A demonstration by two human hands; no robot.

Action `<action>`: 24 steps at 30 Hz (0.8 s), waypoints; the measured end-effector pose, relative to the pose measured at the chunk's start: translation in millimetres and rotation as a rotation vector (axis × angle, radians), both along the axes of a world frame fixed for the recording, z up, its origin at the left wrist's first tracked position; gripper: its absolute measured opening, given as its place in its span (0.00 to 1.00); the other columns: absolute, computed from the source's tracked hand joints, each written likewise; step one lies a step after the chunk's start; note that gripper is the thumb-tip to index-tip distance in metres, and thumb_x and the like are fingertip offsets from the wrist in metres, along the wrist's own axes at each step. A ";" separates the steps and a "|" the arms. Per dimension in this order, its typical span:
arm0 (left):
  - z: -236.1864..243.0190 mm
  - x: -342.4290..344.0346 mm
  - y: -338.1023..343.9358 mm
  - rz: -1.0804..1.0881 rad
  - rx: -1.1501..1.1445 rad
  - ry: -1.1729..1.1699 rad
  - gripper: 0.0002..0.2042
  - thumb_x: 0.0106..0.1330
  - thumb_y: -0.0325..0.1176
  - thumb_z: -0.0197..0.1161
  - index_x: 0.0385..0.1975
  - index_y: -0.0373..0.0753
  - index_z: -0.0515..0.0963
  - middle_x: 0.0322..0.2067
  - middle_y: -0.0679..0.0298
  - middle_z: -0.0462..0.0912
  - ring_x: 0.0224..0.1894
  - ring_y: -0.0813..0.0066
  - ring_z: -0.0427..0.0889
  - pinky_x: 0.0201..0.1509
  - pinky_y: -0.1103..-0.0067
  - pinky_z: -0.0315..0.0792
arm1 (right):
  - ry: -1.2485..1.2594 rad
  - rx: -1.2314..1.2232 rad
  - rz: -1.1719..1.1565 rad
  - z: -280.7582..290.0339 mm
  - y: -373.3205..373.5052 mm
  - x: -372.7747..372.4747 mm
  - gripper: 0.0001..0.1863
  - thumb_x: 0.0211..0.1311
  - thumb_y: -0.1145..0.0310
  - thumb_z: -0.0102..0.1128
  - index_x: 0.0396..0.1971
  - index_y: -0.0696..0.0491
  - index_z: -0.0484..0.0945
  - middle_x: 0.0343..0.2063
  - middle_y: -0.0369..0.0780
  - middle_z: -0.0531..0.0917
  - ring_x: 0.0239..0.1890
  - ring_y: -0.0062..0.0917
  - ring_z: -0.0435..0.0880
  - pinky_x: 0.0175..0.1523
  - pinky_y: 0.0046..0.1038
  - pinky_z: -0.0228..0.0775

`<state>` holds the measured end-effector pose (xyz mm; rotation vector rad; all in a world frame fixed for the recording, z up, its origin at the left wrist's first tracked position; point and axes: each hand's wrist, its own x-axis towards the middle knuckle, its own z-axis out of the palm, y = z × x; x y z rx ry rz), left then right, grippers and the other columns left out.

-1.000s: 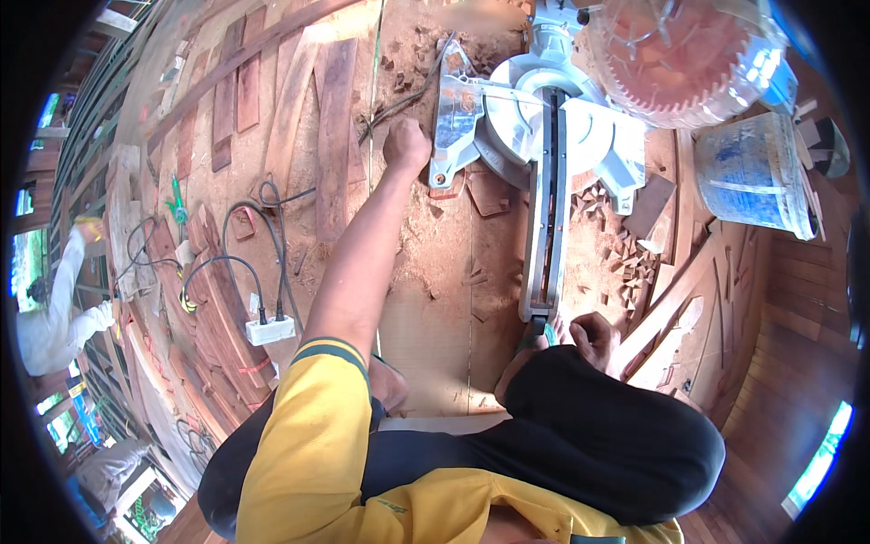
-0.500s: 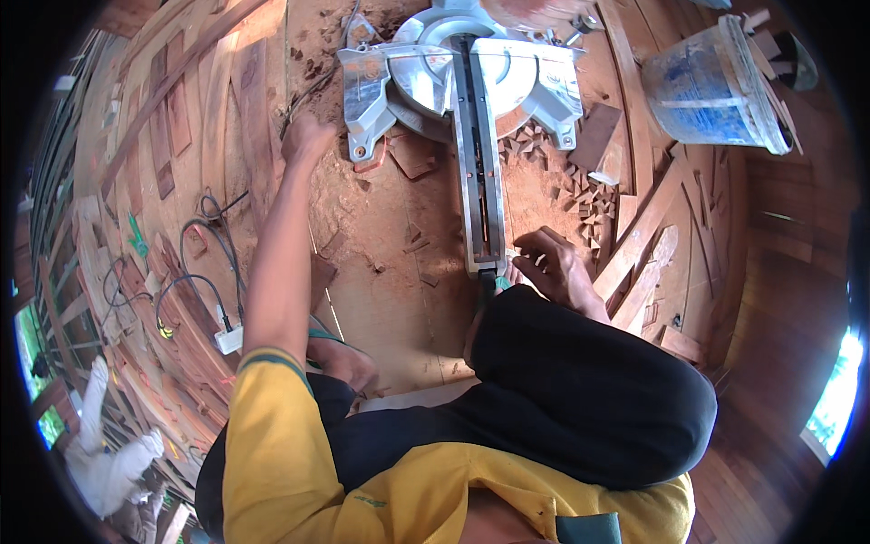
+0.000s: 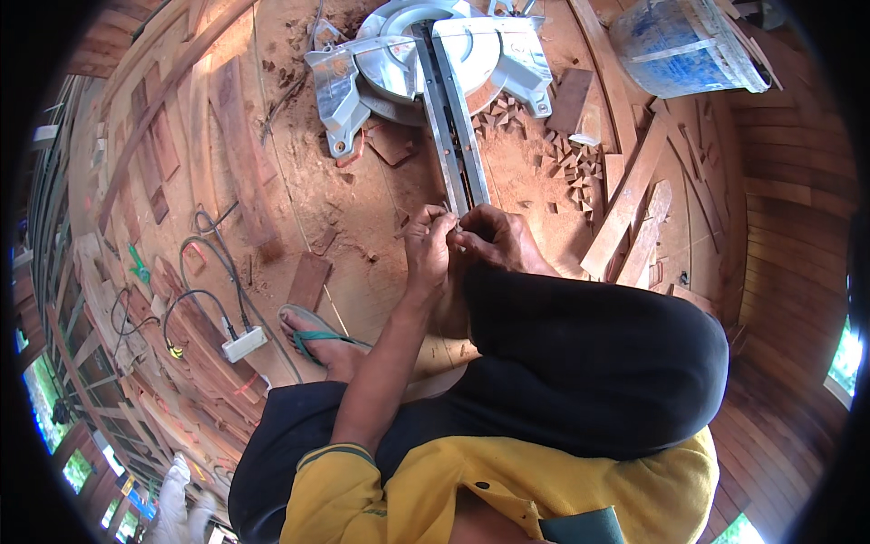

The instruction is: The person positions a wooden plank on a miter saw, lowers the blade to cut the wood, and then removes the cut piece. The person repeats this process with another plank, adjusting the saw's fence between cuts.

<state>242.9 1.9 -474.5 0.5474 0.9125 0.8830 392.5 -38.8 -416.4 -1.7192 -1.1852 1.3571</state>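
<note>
My left hand (image 3: 428, 247) and my right hand (image 3: 497, 239) meet over the near end of the saw's long slotted metal arm (image 3: 456, 150). Both are closed, fingertips pinched together around something too small to make out. Just below them is my raised right knee in dark trousers (image 3: 580, 354). Farther off stands the silver mitre saw base (image 3: 390, 68), its round table dusted with sawdust. Right of the slotted arm, several small triangular wood offcuts (image 3: 580, 172) lie scattered on the sawdust-covered boards.
A blue and white bucket (image 3: 684, 54) lies tilted at the far right, near long planks (image 3: 630, 195). To the left are dark wood strips (image 3: 237, 136), a white power strip (image 3: 245, 344) with black cables and a green clamp (image 3: 139, 263). My sandalled left foot (image 3: 322, 340) rests on the boards.
My left hand has come from beside the saw's left foot back to my right hand. Both hands now pinch together. The view has shifted slightly.
</note>
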 end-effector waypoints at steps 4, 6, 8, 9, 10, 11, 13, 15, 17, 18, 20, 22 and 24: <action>4.7 -7.5 -11.5 -0.082 -0.023 -0.008 0.03 0.74 0.26 0.60 0.37 0.38 0.80 0.33 0.68 0.83 0.31 0.84 0.80 0.39 0.84 0.74 | -0.003 -0.030 -0.001 -7.1 -5.2 3.5 0.10 0.67 0.72 0.68 0.45 0.60 0.85 0.34 0.46 0.90 0.37 0.29 0.91 0.46 0.33 0.83; 4.3 -14.7 -6.9 -0.049 0.074 0.164 0.03 0.74 0.26 0.60 0.40 0.37 0.81 0.39 0.66 0.84 0.37 0.80 0.81 0.43 0.81 0.75 | -0.168 0.064 0.012 -10.5 -5.7 12.8 0.11 0.66 0.72 0.68 0.46 0.59 0.85 0.34 0.46 0.90 0.37 0.31 0.91 0.45 0.34 0.83; 3.5 -27.2 9.5 -0.087 0.194 0.411 0.10 0.71 0.25 0.61 0.49 0.34 0.81 0.50 0.56 0.82 0.52 0.67 0.81 0.58 0.73 0.76 | -0.385 0.111 -0.069 -13.2 -6.3 21.0 0.12 0.64 0.70 0.68 0.45 0.56 0.86 0.33 0.47 0.90 0.34 0.34 0.91 0.44 0.35 0.83; 2.5 -30.5 22.2 -0.092 0.409 0.516 0.12 0.69 0.25 0.62 0.51 0.35 0.81 0.53 0.53 0.81 0.55 0.63 0.80 0.62 0.70 0.74 | -0.381 0.050 -0.125 -13.7 -6.7 25.1 0.12 0.64 0.68 0.69 0.45 0.56 0.86 0.32 0.46 0.90 0.33 0.35 0.91 0.44 0.35 0.83; 1.6 -33.5 37.2 -0.096 0.623 0.620 0.14 0.68 0.25 0.62 0.52 0.35 0.81 0.56 0.50 0.80 0.58 0.58 0.79 0.65 0.67 0.73 | -0.404 0.079 -0.124 -15.4 -5.2 26.4 0.13 0.64 0.68 0.69 0.46 0.56 0.86 0.32 0.46 0.90 0.33 0.35 0.91 0.44 0.35 0.83; 1.3 -32.0 48.1 -0.105 0.817 0.723 0.16 0.66 0.25 0.63 0.54 0.36 0.81 0.59 0.48 0.79 0.61 0.53 0.78 0.68 0.64 0.71 | -0.440 0.093 -0.128 -16.5 -4.8 25.9 0.14 0.64 0.68 0.69 0.48 0.56 0.86 0.32 0.47 0.90 0.34 0.35 0.92 0.44 0.35 0.83; 1.4 -23.4 70.0 -0.209 1.038 0.877 0.19 0.63 0.25 0.64 0.56 0.38 0.82 0.66 0.44 0.72 0.67 0.46 0.72 0.73 0.60 0.66 | -0.330 0.106 -0.118 -19.6 -2.3 20.0 0.16 0.64 0.68 0.69 0.50 0.57 0.85 0.34 0.47 0.91 0.35 0.35 0.92 0.45 0.35 0.84; 2.9 -10.5 87.7 -0.307 1.192 0.994 0.21 0.61 0.25 0.65 0.56 0.40 0.82 0.71 0.42 0.67 0.72 0.41 0.66 0.76 0.56 0.62 | -0.253 0.091 -0.141 -22.7 1.3 13.5 0.17 0.65 0.67 0.69 0.52 0.57 0.85 0.35 0.47 0.91 0.37 0.34 0.93 0.46 0.35 0.84; 4.0 1.4 99.1 -0.399 1.286 1.077 0.21 0.61 0.24 0.64 0.56 0.41 0.83 0.74 0.42 0.62 0.75 0.39 0.62 0.78 0.55 0.59 | -0.192 0.051 -0.185 -25.5 3.7 9.8 0.18 0.66 0.67 0.69 0.53 0.57 0.84 0.36 0.47 0.92 0.38 0.34 0.93 0.47 0.35 0.84; 4.5 5.5 102.5 -0.443 1.286 1.090 0.20 0.60 0.24 0.64 0.54 0.40 0.85 0.75 0.42 0.60 0.77 0.38 0.58 0.79 0.53 0.57 | -0.179 0.042 -0.198 -26.9 4.7 9.8 0.19 0.66 0.68 0.69 0.55 0.57 0.83 0.36 0.46 0.92 0.38 0.34 0.93 0.48 0.34 0.84; 4.8 10.1 104.9 -0.459 1.359 1.097 0.19 0.60 0.25 0.65 0.52 0.39 0.85 0.75 0.42 0.59 0.76 0.39 0.59 0.79 0.52 0.57 | -0.166 0.026 -0.189 -29.8 5.1 11.2 0.20 0.66 0.69 0.69 0.56 0.58 0.82 0.36 0.46 0.92 0.37 0.32 0.93 0.47 0.33 0.84; 4.4 10.8 103.6 -0.488 1.411 1.112 0.17 0.60 0.25 0.65 0.50 0.38 0.85 0.76 0.43 0.59 0.76 0.39 0.59 0.78 0.51 0.57 | -0.122 0.019 -0.197 -33.4 5.1 12.2 0.20 0.67 0.69 0.68 0.56 0.61 0.81 0.35 0.45 0.92 0.36 0.30 0.93 0.45 0.32 0.84; 4.1 9.2 101.0 -0.515 1.457 1.130 0.15 0.60 0.26 0.66 0.48 0.38 0.85 0.76 0.43 0.58 0.76 0.40 0.60 0.78 0.51 0.57 | -0.047 0.009 -0.223 -37.1 7.4 12.3 0.21 0.67 0.69 0.68 0.56 0.63 0.80 0.33 0.44 0.92 0.36 0.27 0.93 0.44 0.31 0.85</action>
